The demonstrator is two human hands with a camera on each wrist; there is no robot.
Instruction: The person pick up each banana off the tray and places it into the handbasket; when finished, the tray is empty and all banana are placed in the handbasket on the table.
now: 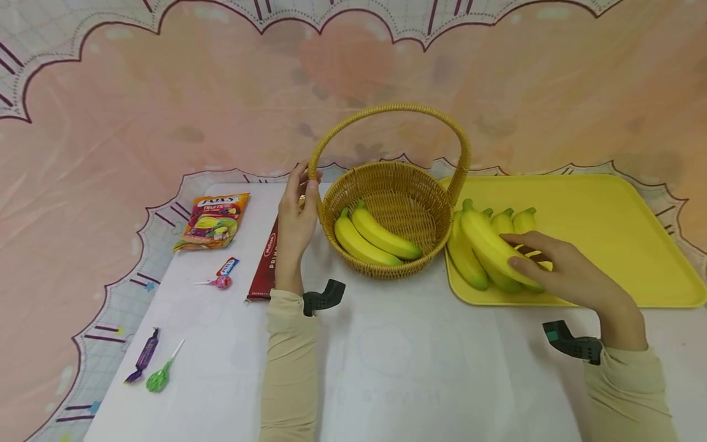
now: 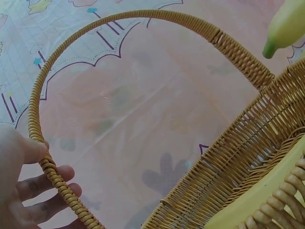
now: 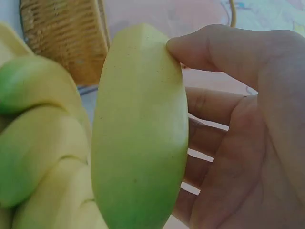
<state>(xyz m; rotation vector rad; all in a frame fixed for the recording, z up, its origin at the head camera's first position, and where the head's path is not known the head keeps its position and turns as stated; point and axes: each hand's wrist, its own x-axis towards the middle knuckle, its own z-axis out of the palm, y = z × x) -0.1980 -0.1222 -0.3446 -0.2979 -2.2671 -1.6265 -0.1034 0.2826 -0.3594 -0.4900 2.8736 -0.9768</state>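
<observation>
A woven wicker basket (image 1: 386, 270) with a tall arched handle (image 1: 389, 109) stands at the middle of the table, two bananas (image 1: 367, 242) lying inside it. My left hand (image 1: 298, 218) holds the left side of the handle, thumb and fingers around it in the left wrist view. Pinched between the thumb and fingers of my right hand (image 1: 563, 267) is a banana (image 1: 488, 239), raised above the others. Under and beside it, several more bananas (image 1: 461, 258) lie at the left end of the yellow tray (image 1: 618, 239). In the right wrist view the held banana (image 3: 140, 129) hides part of the fingers.
Behind my left arm lies a dark red package (image 1: 264, 270), partly hidden. Farther left are an orange candy bag (image 1: 214, 221), a small wrapped sweet (image 1: 227, 266), a pink lollipop (image 1: 223, 282), a purple wrapped candy (image 1: 146, 353) and a green lollipop (image 1: 159, 379). A patterned cloth hangs behind.
</observation>
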